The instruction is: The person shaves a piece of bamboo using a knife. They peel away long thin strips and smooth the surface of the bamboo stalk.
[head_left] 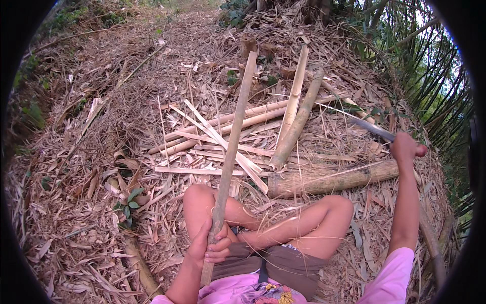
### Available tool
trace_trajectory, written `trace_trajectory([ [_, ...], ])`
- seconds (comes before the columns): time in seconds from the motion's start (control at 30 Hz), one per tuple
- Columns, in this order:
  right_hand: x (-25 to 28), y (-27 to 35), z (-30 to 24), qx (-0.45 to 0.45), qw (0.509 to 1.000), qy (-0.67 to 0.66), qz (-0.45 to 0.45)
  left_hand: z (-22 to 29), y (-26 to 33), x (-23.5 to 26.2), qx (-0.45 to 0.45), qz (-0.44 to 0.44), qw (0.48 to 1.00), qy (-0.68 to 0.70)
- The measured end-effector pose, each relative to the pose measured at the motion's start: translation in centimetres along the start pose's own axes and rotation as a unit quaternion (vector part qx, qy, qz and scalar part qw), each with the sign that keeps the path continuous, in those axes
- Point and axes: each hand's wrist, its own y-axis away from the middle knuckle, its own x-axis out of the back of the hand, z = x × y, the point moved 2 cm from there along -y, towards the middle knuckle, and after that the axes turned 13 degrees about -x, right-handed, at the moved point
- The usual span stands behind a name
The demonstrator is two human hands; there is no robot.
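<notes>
My left hand [215,243] is closed round the lower part of a long bamboo strip [234,144], which rises upright in front of my left knee. Out to the right, my right hand [405,148] grips the handle of a machete [373,128], its blade pointing left and away from me. The blade is apart from the strip. Beyond my crossed legs lies a thick bamboo pole [334,180], with thin shavings over it. A shorter bamboo piece [298,119] leans up from near its left end, beside a split bamboo half [292,101].
Several pale split bamboo strips [212,133] lie crossed over each other ahead of me. Dry leaves and husks [96,218] cover the ground. A small green plant [129,206] grows at the left, near a bamboo piece [142,266]. Bamboo stems [445,76] stand at the far right.
</notes>
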Motion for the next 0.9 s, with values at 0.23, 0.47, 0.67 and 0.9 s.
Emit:
trace_trajectory([
  [0.23,1.4,0.9,4.2,-0.115,0.955,-0.273,-0.029,-0.9,-2.8,-1.5,-0.010,-0.008,0.999,-0.031],
  [0.47,6.9,22.1,-10.5,0.051,0.808,-0.558,-0.182,-1.1,-3.9,-4.0,-0.016,-0.030,0.999,-0.013],
  [0.67,11.8,32.2,-17.0,0.167,0.714,-0.630,-0.255,-1.6,-3.8,-5.7,-0.064,0.097,0.970,-0.215],
  [0.9,14.2,32.8,-17.3,0.234,0.739,-0.616,-0.141,-4.0,-3.1,-4.4,-0.177,0.132,0.773,-0.595],
])
